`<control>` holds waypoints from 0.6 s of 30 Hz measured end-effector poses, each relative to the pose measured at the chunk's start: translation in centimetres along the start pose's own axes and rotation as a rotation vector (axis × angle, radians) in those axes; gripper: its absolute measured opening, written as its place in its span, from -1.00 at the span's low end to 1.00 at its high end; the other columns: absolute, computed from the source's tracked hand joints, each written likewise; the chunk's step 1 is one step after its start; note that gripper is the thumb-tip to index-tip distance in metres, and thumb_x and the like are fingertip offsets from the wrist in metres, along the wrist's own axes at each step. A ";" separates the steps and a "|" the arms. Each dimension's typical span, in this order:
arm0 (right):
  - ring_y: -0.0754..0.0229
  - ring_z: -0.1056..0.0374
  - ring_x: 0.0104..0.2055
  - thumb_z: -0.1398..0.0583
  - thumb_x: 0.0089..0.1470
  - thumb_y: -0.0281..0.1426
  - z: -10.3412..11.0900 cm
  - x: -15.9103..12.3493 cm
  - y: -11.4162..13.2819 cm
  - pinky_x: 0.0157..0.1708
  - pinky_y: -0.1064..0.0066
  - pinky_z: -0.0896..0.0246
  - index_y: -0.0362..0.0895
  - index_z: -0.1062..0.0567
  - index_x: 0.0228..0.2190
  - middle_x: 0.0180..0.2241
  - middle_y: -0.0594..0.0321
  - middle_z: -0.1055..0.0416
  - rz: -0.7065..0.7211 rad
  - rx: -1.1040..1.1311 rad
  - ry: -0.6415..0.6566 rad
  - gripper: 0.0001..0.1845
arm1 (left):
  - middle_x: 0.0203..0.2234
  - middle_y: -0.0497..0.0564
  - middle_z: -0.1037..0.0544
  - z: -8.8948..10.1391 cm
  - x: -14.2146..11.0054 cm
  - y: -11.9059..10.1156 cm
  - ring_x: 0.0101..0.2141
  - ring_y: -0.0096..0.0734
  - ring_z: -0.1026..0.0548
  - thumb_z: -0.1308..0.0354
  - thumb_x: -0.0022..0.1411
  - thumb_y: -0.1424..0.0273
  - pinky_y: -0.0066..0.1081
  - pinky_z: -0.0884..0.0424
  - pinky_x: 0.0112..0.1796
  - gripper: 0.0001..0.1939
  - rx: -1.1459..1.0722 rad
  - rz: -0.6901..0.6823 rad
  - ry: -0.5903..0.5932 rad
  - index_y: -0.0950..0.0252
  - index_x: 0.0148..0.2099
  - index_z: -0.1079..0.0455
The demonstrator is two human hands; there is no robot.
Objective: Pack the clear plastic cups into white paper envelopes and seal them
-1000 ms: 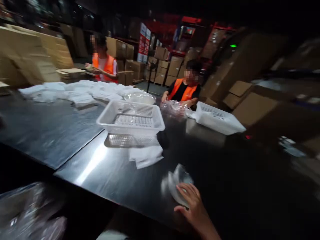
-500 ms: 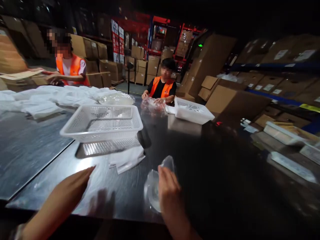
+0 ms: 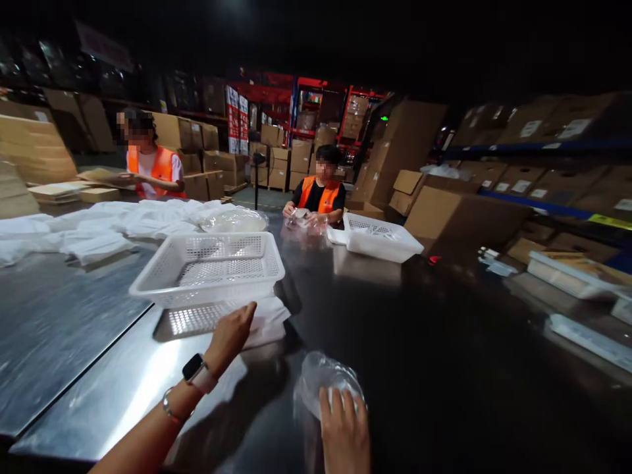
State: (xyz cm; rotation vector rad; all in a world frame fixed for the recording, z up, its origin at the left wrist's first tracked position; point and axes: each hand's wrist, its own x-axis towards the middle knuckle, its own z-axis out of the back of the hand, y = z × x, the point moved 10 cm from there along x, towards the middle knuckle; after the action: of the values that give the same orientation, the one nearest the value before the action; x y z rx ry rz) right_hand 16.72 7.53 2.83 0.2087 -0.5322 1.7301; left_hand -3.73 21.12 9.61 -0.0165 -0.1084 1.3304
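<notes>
- Centrally, we see the left hand (image 3: 231,334) reaching forward over the steel table (image 3: 89,368); its fingertips (image 3: 249,309) touch the folded white cloth (image 3: 269,321) lying just in front of the near basket (image 3: 210,266). The fingers are extended and unclosed, so nothing is grasped yet.
- We find the right hand (image 3: 345,431) at the lower edge of the view, fingers laid flat on a clear plastic bag (image 3: 326,382). The bag lies on the table just right of the cloth; the hand presses it down, not clenched around it, which we judge keeps the light film from sliding.
- We note a watch (image 3: 195,368) and a thin bracelet (image 3: 170,409) on the left wrist.
- The near basket stands empty on the table, tilted a little; the cloth edge appears tucked beneath its front, though we cannot tell for certain.
- A heap of white cloths (image 3: 93,227) lies far left, with a filled clear bag (image 3: 232,220) beside it, within easy reach of the seated workers.
- Two other people in orange vests (image 3: 320,194) work at the far side; one handles crumpled plastic (image 3: 306,222) beside a second basket (image 3: 378,237).
- Cardboard boxes (image 3: 444,204) fill the background.
</notes>
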 end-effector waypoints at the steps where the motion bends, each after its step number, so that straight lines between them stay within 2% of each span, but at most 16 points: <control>1: -0.12 -0.51 -0.07 -0.14 0.09 -0.68 0.2 0.0 0.1 -0.02 0.00 -0.45 -0.09 -0.55 0.05 -0.12 0.02 -0.58 0.016 -0.026 -0.030 -0.46 | -0.06 0.26 -0.57 0.5 -0.4 -0.5 -0.07 -0.16 -0.58 0.22 0.35 0.68 -0.26 -0.47 -0.10 -0.53 0.001 -0.033 -0.002 0.40 0.18 -0.33; 3: -0.09 -0.52 -0.22 -0.21 0.04 -0.67 0.6 0.3 0.4 -0.13 0.02 -0.48 -0.10 -0.50 0.12 -0.20 0.02 -0.59 0.059 -0.010 -0.075 -0.39 | -0.09 0.16 -0.58 0.5 -1.5 -2.4 -0.08 -0.21 -0.57 0.17 0.37 0.66 -0.28 -0.47 -0.08 -0.57 0.003 -0.144 0.039 0.32 0.08 -0.42; 6: -0.15 -0.51 -0.18 -0.40 -0.06 -0.52 0.8 1.4 -0.8 -0.09 0.00 -0.46 -0.12 -0.55 0.05 -0.18 0.00 -0.59 0.041 0.150 -0.056 -0.42 | -0.05 0.16 -0.57 -2.0 -3.8 -4.6 -0.07 -0.14 -0.55 0.11 0.33 0.68 -0.19 -0.49 -0.07 -0.60 0.021 -0.278 0.136 0.33 0.01 -0.48; 8: -0.14 -0.50 -0.11 -0.44 -0.05 -0.42 0.7 2.3 -2.1 -0.03 0.02 -0.42 -0.06 -0.60 -0.03 -0.13 0.07 -0.59 0.050 0.334 0.030 -0.51 | 0.01 0.22 -0.55 -4.3 -5.1 -4.9 -0.04 -0.09 -0.54 0.08 0.32 0.69 -0.12 -0.50 -0.05 -0.62 0.017 -0.322 0.186 0.37 0.01 -0.49; 11: -0.03 -0.50 -0.12 -0.26 0.18 -0.44 0.4 3.6 -4.3 -0.07 0.15 -0.38 -0.05 -0.64 -0.18 -0.18 0.18 -0.61 0.055 0.642 0.218 -0.82 | 0.09 0.22 -0.51 -7.5 -6.4 -4.3 0.01 -0.09 -0.52 0.02 0.35 0.63 -0.08 -0.49 -0.01 -0.66 -0.016 -0.358 0.217 0.35 0.05 -0.49; 13: 0.04 -0.50 -0.22 -0.10 0.29 -0.43 -0.2 4.4 -6.2 -0.19 0.25 -0.37 -0.15 -0.64 -0.29 -0.30 0.16 -0.60 -0.072 0.850 0.350 -0.71 | 0.13 0.20 -0.49 -8.7 -6.8 -3.5 0.06 -0.08 -0.48 0.01 0.37 0.61 -0.05 -0.45 0.05 -0.65 -0.059 -0.354 0.169 0.32 0.09 -0.48; 15: 0.06 -0.50 -0.26 -0.08 0.29 -0.41 -0.7 4.7 -7.5 -0.26 0.31 -0.36 -0.20 -0.63 -0.31 -0.34 0.16 -0.60 -0.232 1.025 0.444 -0.68 | 0.13 0.17 -0.49 -8.9 -7.0 -2.6 0.11 -0.12 -0.44 0.00 0.37 0.60 -0.07 -0.40 0.12 -0.65 -0.156 -0.333 0.058 0.29 0.10 -0.48; 17: 0.03 -0.52 -0.15 -0.18 0.21 -0.41 -0.6 4.7 -7.5 -0.16 0.30 -0.38 -0.19 -0.62 -0.21 -0.22 0.15 -0.61 -0.300 1.097 0.486 -0.78 | 0.11 0.13 -0.52 -8.8 -7.1 -1.7 0.11 -0.19 -0.43 -0.01 0.36 0.62 -0.14 -0.37 0.16 -0.64 -0.260 -0.314 -0.048 0.28 0.07 -0.50; 18: 0.01 -0.50 -0.07 -0.26 0.15 -0.41 -0.3 4.5 -6.9 -0.04 0.24 -0.37 -0.16 -0.61 -0.12 -0.15 0.15 -0.60 -0.270 1.082 0.504 -0.75 | 0.09 0.12 -0.53 -8.8 -7.1 -1.4 0.11 -0.21 -0.43 -0.01 0.34 0.64 -0.16 -0.36 0.17 -0.64 -0.290 -0.309 -0.075 0.28 0.06 -0.51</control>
State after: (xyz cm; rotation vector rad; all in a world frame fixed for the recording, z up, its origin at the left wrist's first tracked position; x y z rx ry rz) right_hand 22.32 12.57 6.02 0.5485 0.8057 1.5616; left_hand -3.31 14.30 0.48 -0.1887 -0.3534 0.9985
